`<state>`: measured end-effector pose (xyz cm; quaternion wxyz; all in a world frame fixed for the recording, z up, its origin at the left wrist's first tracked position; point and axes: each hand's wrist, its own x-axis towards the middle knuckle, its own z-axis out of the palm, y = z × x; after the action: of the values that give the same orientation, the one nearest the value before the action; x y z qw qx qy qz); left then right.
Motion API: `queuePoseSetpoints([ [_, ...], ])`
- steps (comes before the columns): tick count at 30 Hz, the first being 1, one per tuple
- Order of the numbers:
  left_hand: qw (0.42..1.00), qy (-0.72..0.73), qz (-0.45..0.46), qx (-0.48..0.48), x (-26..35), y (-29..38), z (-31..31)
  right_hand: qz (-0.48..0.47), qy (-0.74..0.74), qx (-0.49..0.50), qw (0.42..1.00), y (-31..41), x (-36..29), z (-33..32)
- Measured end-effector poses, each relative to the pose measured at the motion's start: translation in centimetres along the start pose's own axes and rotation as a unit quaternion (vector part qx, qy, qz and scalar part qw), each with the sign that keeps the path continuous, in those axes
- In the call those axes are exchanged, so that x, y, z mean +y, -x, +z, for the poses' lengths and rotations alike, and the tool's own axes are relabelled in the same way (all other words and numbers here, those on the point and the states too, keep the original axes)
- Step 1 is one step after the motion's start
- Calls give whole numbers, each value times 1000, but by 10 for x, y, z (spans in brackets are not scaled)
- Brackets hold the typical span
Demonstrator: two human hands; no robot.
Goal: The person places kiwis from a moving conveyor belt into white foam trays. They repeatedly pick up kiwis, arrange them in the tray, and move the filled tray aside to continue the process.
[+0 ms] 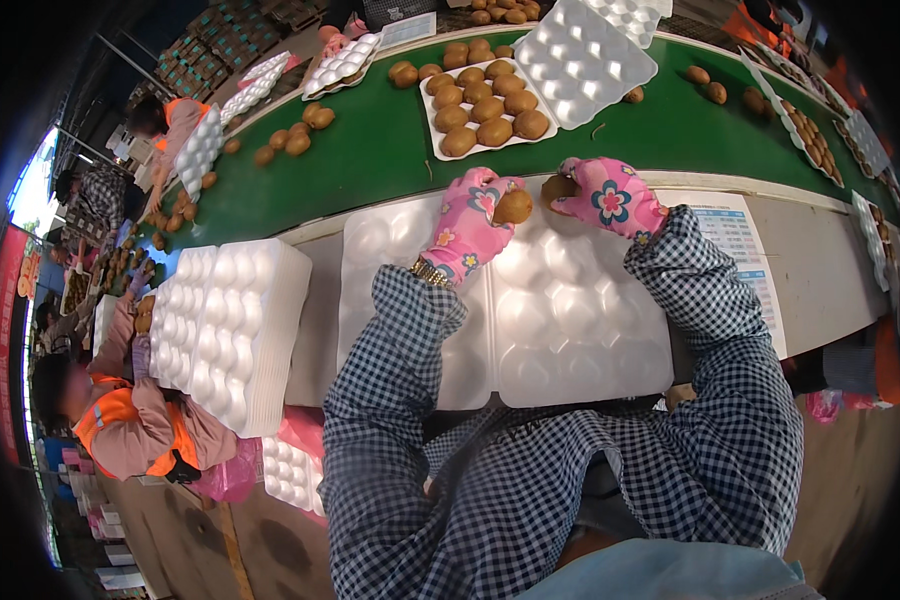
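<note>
My left hand (474,225), in a pink flowered glove, grips a brown kiwifruit (513,207) over the fold of a white foam tray. Another kiwifruit (558,192) is in my right hand (611,199), gloved alike, near the far edge of that tray. The hinged foam tray (579,315) lies opened flat before me, with moulded cups in both halves; my forearms cover parts of it. Beyond it, on the green conveyor belt (360,161), rests a foam tray of kiwifruit (487,110) with its lid (583,64) folded back to the right.
A tall stack of foam trays (232,330) stands on my left. A printed sheet (735,255) lies under my right forearm. Loose kiwifruit (297,139) are scattered along the belt. A co-worker in an orange vest (131,420) sits at the left; others work farther along and across.
</note>
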<state>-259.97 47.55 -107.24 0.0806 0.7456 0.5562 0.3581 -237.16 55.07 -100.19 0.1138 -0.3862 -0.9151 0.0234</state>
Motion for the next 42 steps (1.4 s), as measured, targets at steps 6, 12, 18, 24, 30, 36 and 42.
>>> queuePoseSetpoints([
  [6, 999, -20, 34, 35, -20, 16, 25, 101, -411, 15, 906, -16, 6, -10],
  [12, 998, -6, 33, 50, -36, 24, 16, 68, -682, -42, 727, -3, 38, 7],
  [18, 999, -13, 22, 28, -53, 38, 2, -107, -108, -14, 988, -2, -1, 15],
  [24, 997, 60, -39, -9, -79, 40, -39, 59, -47, -21, 997, -13, -41, 28],
  [30, 999, 10, 44, -1, -120, 25, -40, 0, -100, 120, 988, -7, -25, 66],
  [36, 997, 55, 51, 9, -140, 41, -45, -44, -33, -3, 998, -63, -37, 39],
  [42, 998, 60, 10, -3, -156, 39, -58, -59, -14, -75, 995, -244, -134, 51],
])
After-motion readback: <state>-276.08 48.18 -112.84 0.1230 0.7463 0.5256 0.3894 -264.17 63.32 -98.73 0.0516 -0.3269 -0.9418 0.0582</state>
